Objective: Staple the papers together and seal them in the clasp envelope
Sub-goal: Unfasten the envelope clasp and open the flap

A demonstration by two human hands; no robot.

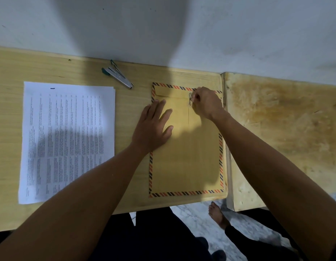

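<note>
A brown clasp envelope with a striped red and dark border lies flat on the wooden table, its flap folded down at the top. My left hand presses flat on the envelope's upper left part, fingers straight. My right hand pinches the metal clasp near the flap's lower edge. A stack of printed white papers lies to the left, apart from the envelope. A silver stapler with a teal end rests near the table's far edge, between papers and envelope.
A second, worn wooden surface adjoins the table on the right. A pale wall runs along the far edge. Below the near edge I see dark trousers, a bare foot and a marbled floor.
</note>
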